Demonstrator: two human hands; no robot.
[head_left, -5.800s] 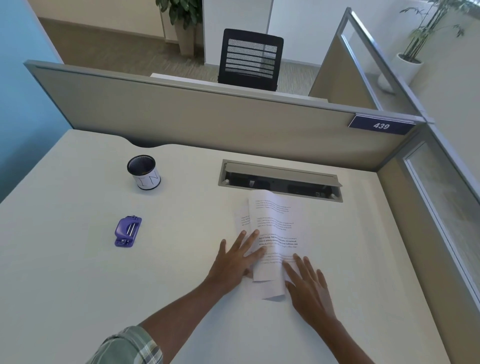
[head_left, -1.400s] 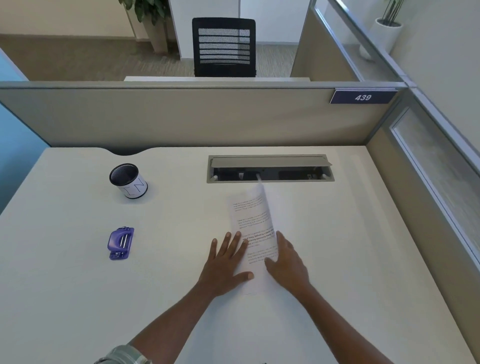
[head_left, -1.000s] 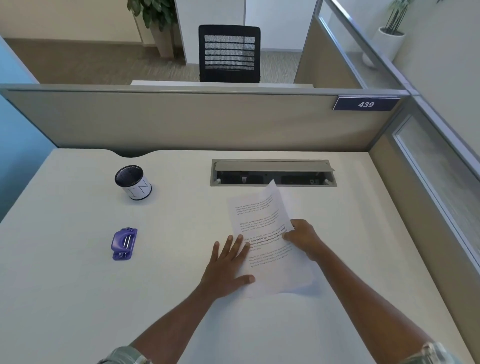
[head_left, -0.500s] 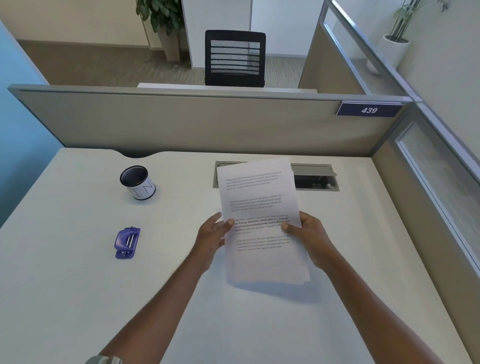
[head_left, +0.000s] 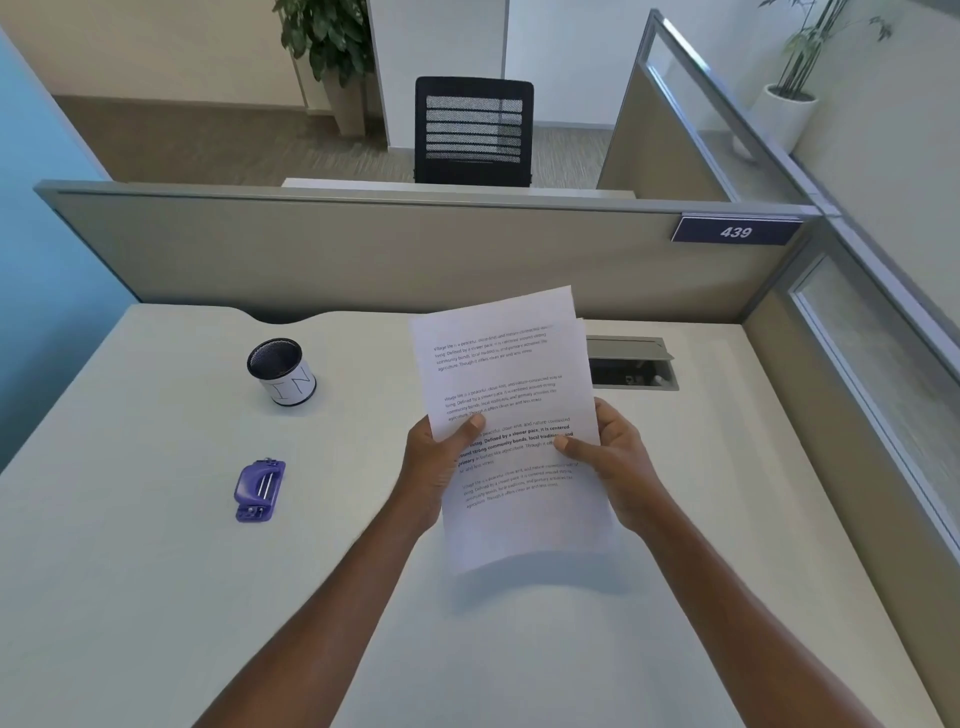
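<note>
A thin stack of printed white sheets (head_left: 511, 395) is held upright above the white desk (head_left: 156, 597), its text facing me. My left hand (head_left: 436, 467) grips the stack's left edge, thumb on the front. My right hand (head_left: 618, 462) grips the right edge the same way, thumb across the printed lines. The stack's lower edge hangs just above the desk and casts a shadow there. A second sheet's edge peeks out behind the top right corner.
A purple hole punch (head_left: 258, 490) lies on the desk at left. Behind it stands a black-and-white mesh pen cup (head_left: 283, 371). An open cable tray (head_left: 631, 364) sits in the desk behind the paper. Beige partitions (head_left: 311, 260) wall the back and right sides.
The sheets lay on the desk under both flat hands; my right hand lifted one edge, then both hands took the stack up and now hold it upright, slightly higher than half a second ago.
</note>
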